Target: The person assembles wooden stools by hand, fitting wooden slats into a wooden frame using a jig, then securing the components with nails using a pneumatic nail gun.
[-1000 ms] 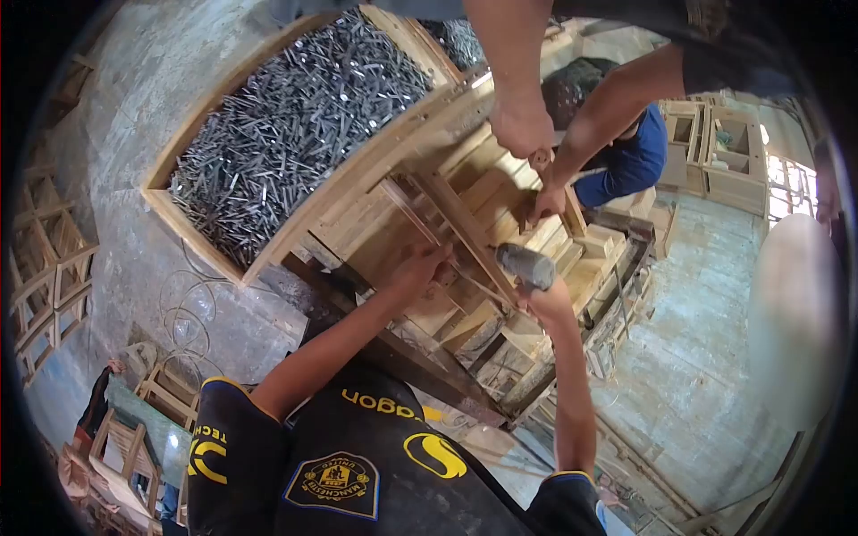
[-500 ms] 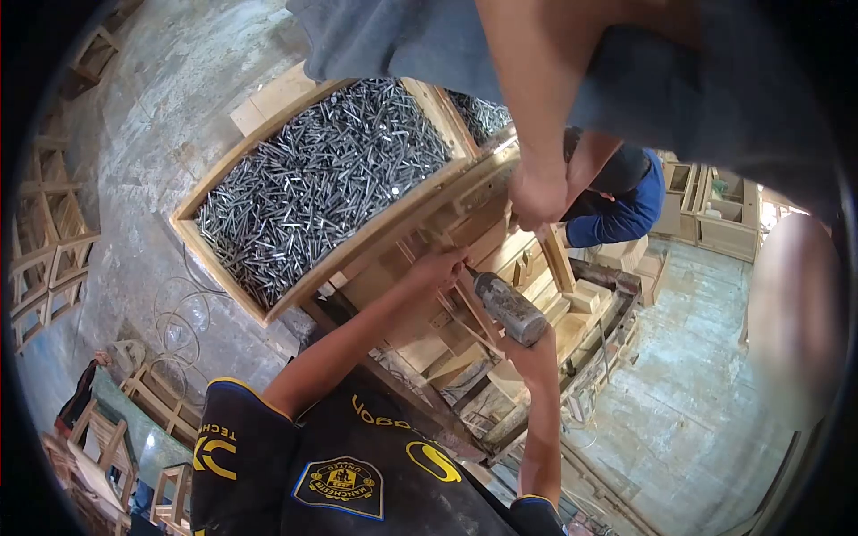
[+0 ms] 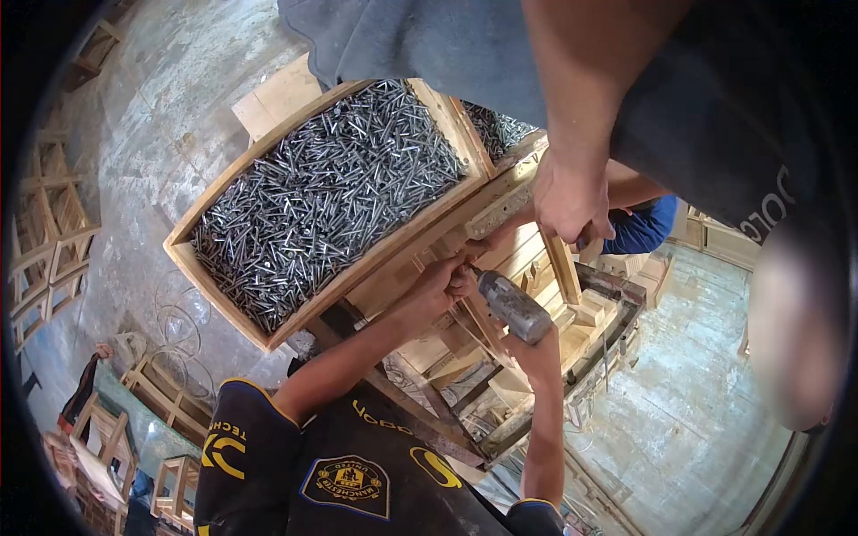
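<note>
A grey, dusty power screwdriver [image 3: 513, 306] is gripped in my right hand [image 3: 534, 350], its nose pointing up and left over wooden parts. At its tip, the fingers of my left hand [image 3: 454, 279] are pinched together; anything small between them is hidden. Below both hands lies a light wooden assembly [image 3: 561, 268] with slats and rails. A co-worker's hand [image 3: 572, 204] reaches down from the top, over the upper end of that assembly. Another hand [image 3: 487, 241] comes in just above my left hand.
A wooden tray [image 3: 219, 290] full of loose metal screws or nails stands at the upper left, with a second such bin beyond it. Dark metal framing [image 3: 617, 290] borders the assembly. A person's blue sleeve [image 3: 645, 225] shows behind. Wooden frames [image 3: 54, 214] stand at the far left.
The co-worker's upper hand has shifted right, and another hand now reaches in above my left hand. My hands and the power screwdriver stay nearly in place. The view has shifted slightly.
</note>
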{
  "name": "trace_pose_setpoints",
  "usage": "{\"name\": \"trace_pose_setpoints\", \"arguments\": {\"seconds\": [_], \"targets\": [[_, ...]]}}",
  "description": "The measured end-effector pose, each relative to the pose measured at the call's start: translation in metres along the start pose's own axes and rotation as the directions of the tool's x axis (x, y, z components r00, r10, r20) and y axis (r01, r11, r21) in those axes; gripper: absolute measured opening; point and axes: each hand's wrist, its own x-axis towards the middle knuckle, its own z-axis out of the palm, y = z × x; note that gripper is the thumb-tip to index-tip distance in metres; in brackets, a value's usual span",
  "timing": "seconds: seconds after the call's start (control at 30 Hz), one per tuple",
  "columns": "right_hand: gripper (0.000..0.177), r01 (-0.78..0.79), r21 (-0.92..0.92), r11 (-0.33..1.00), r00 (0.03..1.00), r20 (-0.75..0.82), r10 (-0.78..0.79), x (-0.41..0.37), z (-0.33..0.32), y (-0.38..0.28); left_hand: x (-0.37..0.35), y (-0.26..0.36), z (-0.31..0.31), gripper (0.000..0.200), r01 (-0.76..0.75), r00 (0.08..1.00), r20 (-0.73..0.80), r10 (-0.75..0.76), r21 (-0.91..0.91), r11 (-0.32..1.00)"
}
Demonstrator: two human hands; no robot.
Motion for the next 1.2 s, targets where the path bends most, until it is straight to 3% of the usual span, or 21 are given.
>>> {"name": "trace_pose_setpoints", "arguments": {"seconds": [0.07,0.27,0.37,0.47,0.57,0.63,0.7,0.77,0.83,0.87,1.03,1.13,1.2], "targets": [[0.034,-0.009,-0.045,0.999,1.000,0.026,0.011,0.007,0.000,-0.001,-0.001,-0.005,0.004,0.027,-0.056,0.997,-0.064,0.054,-0.030,0.998],[0.032,-0.026,-0.114,0.993,0.996,0.077,0.035,0.022,-0.006,-0.026,0.001,-0.002,-0.001,0.024,-0.134,0.991,0.021,0.134,-0.016,0.991],[0.033,-0.031,-0.187,0.982,0.992,0.113,0.053,0.031,-0.008,-0.029,0.000,-0.004,0.002,0.023,-0.113,0.991,-0.077,0.106,-0.093,0.989],[0.032,-0.027,-0.247,0.969,0.990,0.129,0.061,0.043,-0.005,-0.022,0.001,-0.002,-0.006,0.023,-0.167,0.985,0.043,0.169,-0.051,0.985],[0.034,-0.040,-0.323,0.945,0.988,0.131,0.086,0.063,0.005,-0.015,-0.037,-0.002,0.003,0.023,-0.048,0.968,-0.233,0.098,0.211,0.976],[0.036,-0.042,-0.400,0.915,0.988,0.121,0.098,0.073,0.008,-0.012,-0.085,-0.008,0.018,0.021,-0.142,0.934,-0.190,0.304,0.580,0.802],[0.028,-0.036,-0.398,0.917,0.993,0.092,0.079,0.078,0.014,-0.004,-0.126,-0.003,0.045,0.018,-0.246,0.887,-0.020,0.462,0.824,0.510],[0.029,-0.001,-0.468,0.884,0.995,0.086,0.046,0.074,0.020,-0.005,-0.161,0.003,0.079,0.015,-0.387,0.811,0.241,0.533,0.904,0.181],[0.042,0.066,-0.602,0.796,0.995,0.103,-0.005,0.069,0.026,-0.019,-0.182,0.018,0.125,0.013,-0.404,0.745,0.330,0.580,0.915,-0.001],[0.041,0.096,-0.594,0.799,0.993,0.109,-0.038,0.071,0.028,-0.017,-0.181,0.024,0.142,0.012,-0.414,0.708,0.385,0.592,0.905,-0.094],[0.033,0.139,-0.578,0.804,0.988,0.028,-0.151,0.077,0.030,0.004,-0.159,0.034,0.193,0.015,-0.625,0.488,0.628,0.606,0.736,-0.259],[0.028,0.133,-0.570,0.811,0.980,-0.049,-0.195,0.072,0.032,-0.001,-0.152,0.012,0.199,0.014,-0.596,0.490,0.654,0.576,0.734,-0.327],[0.029,0.095,-0.470,0.877,0.984,0.176,-0.012,0.066,0.017,-0.013,-0.151,-0.013,0.198,0.013,-0.565,0.544,0.628,0.557,0.765,-0.310]]}}
